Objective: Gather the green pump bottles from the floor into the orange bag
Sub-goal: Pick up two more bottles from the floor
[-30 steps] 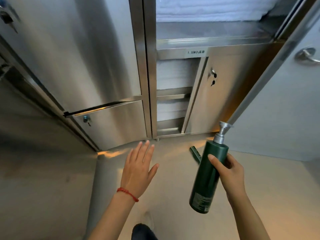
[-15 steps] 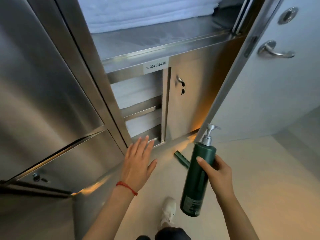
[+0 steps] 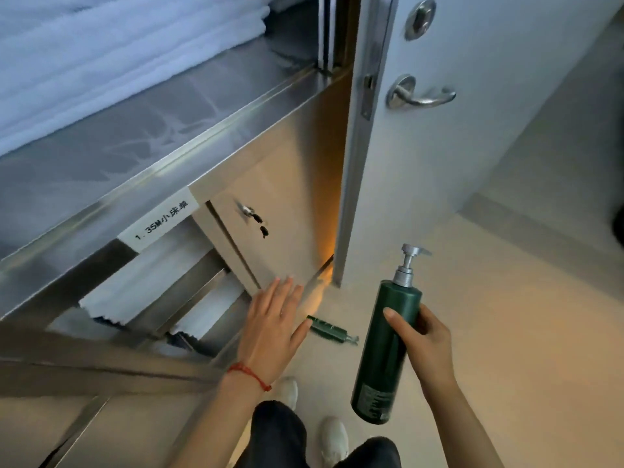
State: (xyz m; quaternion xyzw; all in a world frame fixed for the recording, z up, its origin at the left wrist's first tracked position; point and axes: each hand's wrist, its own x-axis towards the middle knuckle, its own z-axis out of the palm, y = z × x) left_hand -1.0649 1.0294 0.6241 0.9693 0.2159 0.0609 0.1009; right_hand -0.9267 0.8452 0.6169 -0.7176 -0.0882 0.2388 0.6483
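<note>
My right hand (image 3: 422, 339) grips a tall dark green pump bottle (image 3: 388, 346) around its middle, upright with its silver pump on top. A second green pump bottle (image 3: 329, 330) lies on its side on the beige floor by the foot of the steel cabinet, its pump pointing right. My left hand (image 3: 273, 327) is spread flat with fingers apart, holding nothing, just left of that lying bottle and above it in the view. The orange bag is not in view.
A steel linen cabinet (image 3: 189, 163) with folded white sheets (image 3: 101, 62) fills the left. A white door (image 3: 472, 113) with a lever handle (image 3: 418, 94) stands open to the right of it. My white shoes (image 3: 332, 440) and dark trousers are at the bottom.
The view has swung right and down towards the door. My left hand has come closer to the lying bottle. The right hand still holds its bottle upright.
</note>
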